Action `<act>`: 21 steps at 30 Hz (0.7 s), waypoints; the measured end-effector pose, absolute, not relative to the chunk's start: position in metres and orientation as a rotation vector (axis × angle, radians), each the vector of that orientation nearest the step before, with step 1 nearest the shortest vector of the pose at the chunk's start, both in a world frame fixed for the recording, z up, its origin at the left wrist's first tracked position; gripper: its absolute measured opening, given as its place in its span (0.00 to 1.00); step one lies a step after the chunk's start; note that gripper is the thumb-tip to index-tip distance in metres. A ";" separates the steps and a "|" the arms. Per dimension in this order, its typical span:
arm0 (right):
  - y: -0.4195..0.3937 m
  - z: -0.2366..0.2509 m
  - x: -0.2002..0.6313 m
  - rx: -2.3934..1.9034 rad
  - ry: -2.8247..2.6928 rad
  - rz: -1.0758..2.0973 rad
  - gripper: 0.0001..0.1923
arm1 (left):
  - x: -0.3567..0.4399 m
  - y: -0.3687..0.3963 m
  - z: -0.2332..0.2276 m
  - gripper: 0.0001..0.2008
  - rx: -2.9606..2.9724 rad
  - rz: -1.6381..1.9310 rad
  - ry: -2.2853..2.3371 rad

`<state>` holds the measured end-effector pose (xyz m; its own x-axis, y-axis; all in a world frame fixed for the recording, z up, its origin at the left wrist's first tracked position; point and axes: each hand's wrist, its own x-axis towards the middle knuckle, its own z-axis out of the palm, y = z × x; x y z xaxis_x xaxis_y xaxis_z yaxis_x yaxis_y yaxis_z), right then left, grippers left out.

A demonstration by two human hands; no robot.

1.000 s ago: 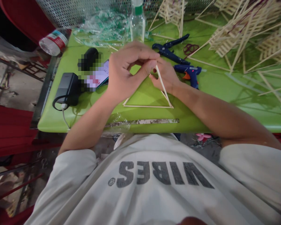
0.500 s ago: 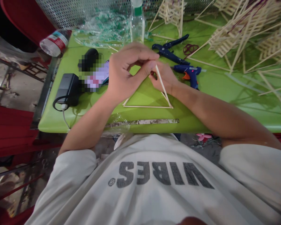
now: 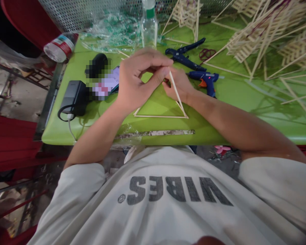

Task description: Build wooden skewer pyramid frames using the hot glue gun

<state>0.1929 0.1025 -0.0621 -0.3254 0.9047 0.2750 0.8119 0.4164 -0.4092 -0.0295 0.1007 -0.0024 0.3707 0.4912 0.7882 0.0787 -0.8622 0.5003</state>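
Note:
In the head view, a frame of thin wooden sticks (image 3: 160, 116) stands on the green table, its bottom stick lying near the front edge. My left hand (image 3: 142, 76) is closed, thumb and fingertips pinching the top of the frame where the sticks meet. Just behind and to the right, my right hand (image 3: 178, 83) is closed at the same top joint, its fingers partly hidden by the left hand. One slanted stick (image 3: 177, 93) runs from the pinch down to the right corner. To the right lies a blue glue gun (image 3: 206, 80) with a lit red light.
Blue cutters (image 3: 185, 56) and red-brown bands (image 3: 207, 53) lie behind the hands. A clear bottle (image 3: 149, 29) stands at the back beside crumpled plastic (image 3: 109, 30). Stick structures (image 3: 257, 41) fill the right rear. A phone (image 3: 107, 83) and a black charger (image 3: 72, 95) are at left.

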 end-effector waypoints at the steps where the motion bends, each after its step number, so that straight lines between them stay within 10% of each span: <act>1: 0.102 -0.062 0.193 -1.455 -2.219 0.280 0.05 | -0.029 0.102 -0.004 0.27 2.254 1.503 0.482; 21: 0.103 -0.062 0.201 -1.263 -2.129 0.313 0.04 | -0.029 0.110 -0.011 0.25 2.206 1.459 0.507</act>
<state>0.2007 0.1028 -0.0623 -0.3375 0.8522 0.3997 0.7010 0.5110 -0.4975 -0.0290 0.1099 -0.0106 0.3743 0.5281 0.7622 0.0586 -0.8338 0.5489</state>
